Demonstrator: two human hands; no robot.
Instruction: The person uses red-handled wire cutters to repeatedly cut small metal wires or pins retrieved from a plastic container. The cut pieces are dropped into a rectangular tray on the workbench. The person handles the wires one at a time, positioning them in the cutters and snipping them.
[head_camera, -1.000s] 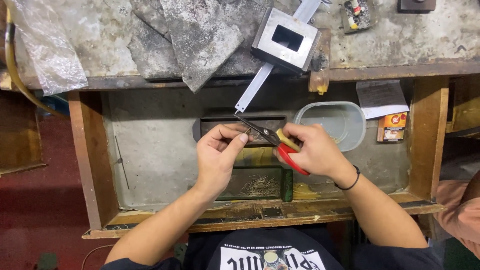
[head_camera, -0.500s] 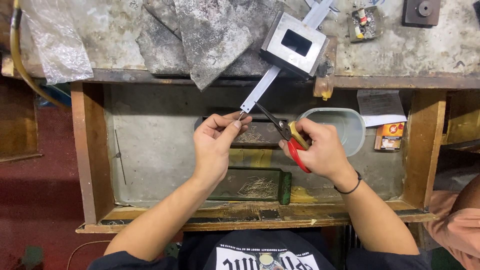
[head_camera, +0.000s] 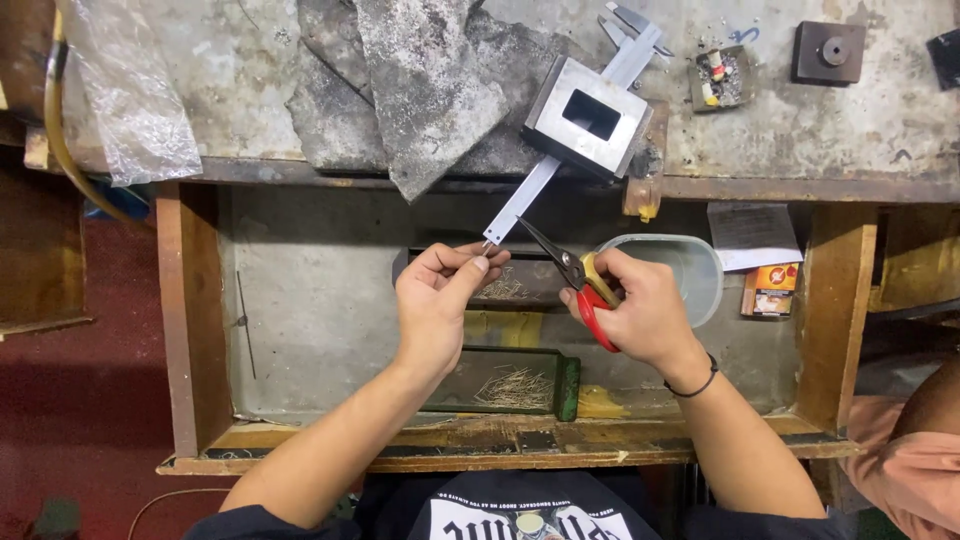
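Overhead, a caliper (head_camera: 560, 165) under a steel block (head_camera: 590, 115) juts between pinching left hand (head_camera: 440, 300) and right hand (head_camera: 640, 310) gripping pliers (head_camera: 575, 275).

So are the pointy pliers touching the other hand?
Apart. The head view shows bare drawer between the tip of the pliers in the right hand and the left hand.

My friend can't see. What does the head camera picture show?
Over an open wooden drawer, the right hand holds red-handled pliers while the left hand pinches something tiny by a metal strip. A metal block sits on the bench above.
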